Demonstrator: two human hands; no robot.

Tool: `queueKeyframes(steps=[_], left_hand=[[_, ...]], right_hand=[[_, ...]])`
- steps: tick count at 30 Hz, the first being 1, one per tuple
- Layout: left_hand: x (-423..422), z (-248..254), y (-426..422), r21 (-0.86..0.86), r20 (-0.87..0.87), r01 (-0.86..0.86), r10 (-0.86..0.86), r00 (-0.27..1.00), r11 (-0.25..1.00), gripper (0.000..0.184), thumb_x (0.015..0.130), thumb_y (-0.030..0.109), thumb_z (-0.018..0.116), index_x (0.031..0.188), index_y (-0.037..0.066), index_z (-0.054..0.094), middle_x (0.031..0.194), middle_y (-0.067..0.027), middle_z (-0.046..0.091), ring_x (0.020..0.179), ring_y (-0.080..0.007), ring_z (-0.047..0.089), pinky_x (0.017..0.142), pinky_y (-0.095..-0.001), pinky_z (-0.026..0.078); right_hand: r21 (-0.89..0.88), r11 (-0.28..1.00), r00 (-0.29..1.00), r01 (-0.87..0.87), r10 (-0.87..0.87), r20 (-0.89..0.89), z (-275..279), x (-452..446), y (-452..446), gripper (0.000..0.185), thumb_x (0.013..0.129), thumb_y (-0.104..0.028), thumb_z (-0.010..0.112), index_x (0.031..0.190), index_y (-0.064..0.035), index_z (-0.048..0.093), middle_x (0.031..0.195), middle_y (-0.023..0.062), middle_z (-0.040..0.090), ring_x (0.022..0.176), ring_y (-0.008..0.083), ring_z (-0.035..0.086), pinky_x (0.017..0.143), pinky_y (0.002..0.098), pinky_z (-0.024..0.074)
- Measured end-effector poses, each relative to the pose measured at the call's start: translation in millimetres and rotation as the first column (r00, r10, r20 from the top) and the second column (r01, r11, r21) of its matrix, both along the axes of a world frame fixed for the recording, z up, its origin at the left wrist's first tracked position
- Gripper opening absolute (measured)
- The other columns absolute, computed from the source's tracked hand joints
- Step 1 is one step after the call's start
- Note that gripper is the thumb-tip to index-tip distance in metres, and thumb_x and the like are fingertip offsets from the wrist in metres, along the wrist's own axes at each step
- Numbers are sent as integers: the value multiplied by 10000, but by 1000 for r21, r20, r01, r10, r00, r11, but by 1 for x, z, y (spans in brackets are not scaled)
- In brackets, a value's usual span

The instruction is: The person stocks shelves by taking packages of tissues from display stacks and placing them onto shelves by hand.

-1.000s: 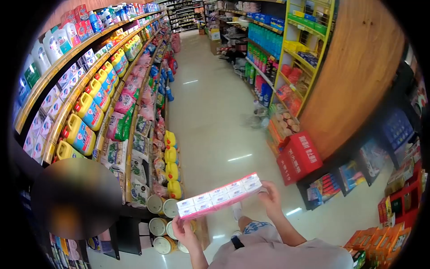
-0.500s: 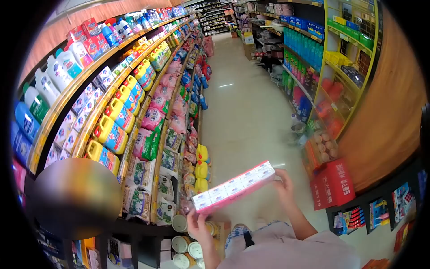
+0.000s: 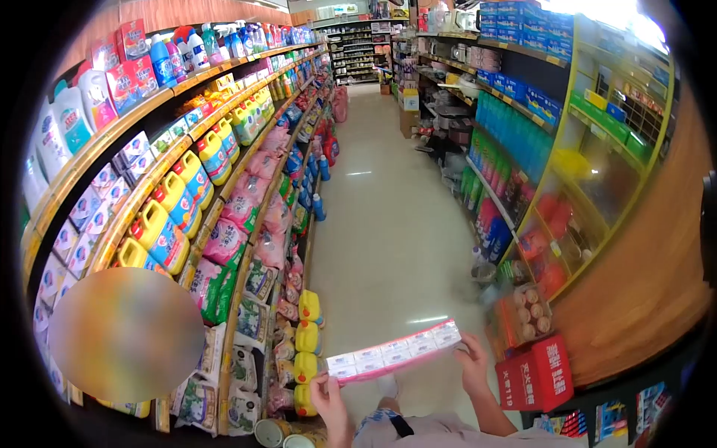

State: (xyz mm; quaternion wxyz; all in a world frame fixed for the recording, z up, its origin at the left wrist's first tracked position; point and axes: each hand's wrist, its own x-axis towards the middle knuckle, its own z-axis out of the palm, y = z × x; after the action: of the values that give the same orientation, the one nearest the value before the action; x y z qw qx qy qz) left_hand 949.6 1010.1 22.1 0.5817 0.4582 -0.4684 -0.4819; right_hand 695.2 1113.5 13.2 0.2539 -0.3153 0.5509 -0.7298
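one long white-and-pink pack (image 3: 394, 352) between two hands (image 3: 328, 399)

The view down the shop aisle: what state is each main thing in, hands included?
Long white-and-pink pack of small boxes: held up at both ends, slightly slanted.
Left bare hand: closed on the pack's left end.
Right bare hand: closed on its right end.
Yellow plastic jugs with blue labels: standing in a row on a shelf.
Red box with white lettering: lettering showing; whether open, cannot tell.
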Motion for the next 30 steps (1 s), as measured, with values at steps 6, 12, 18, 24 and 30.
queueKeyframes(steps=[6,12,18,24,30], left_hand=[[-52,16,-108,-5,-81,92,-93,992,996,101,908,105,536,892,20,485,948,-62,526,840,-104,513,697,-244,460],[-77,7,-190,3,-157,159,-157,975,987,88,880,35,530,942,0,478,1078,-147,505,975,-180,509,751,-286,507],[-97,15,-248,78,-145,186,-174,974,979,82,877,44,517,943,14,479,1060,-126,509,966,-179,511,794,-291,479],[-142,6,-310,59,-104,188,-181,978,980,103,863,31,531,946,0,479,1079,-131,506,968,-181,514,790,-297,490],[-218,12,-397,-46,-23,139,-140,990,989,90,881,72,510,954,28,480,995,-73,533,869,-168,575,706,-303,531]], right_hand=[[13,997,996,82,-81,-45,42,-41,-96,426,764,-5,495,1189,-2,530,1163,69,486,1111,182,469,927,311,379],[-153,988,991,7,14,135,40,-71,-179,414,799,-32,509,1212,-8,489,1168,49,469,1114,173,464,928,313,379],[-190,977,977,95,-54,206,11,-97,-230,340,800,-111,550,1129,-46,493,1125,44,478,1030,142,472,849,280,393],[-121,986,963,116,-82,259,-3,-147,-300,265,831,-167,560,1059,-57,483,985,35,523,920,125,518,786,275,421],[-101,983,964,156,-130,231,1,-221,-390,206,829,-113,571,1015,-52,506,971,21,515,919,115,494,810,250,381]])
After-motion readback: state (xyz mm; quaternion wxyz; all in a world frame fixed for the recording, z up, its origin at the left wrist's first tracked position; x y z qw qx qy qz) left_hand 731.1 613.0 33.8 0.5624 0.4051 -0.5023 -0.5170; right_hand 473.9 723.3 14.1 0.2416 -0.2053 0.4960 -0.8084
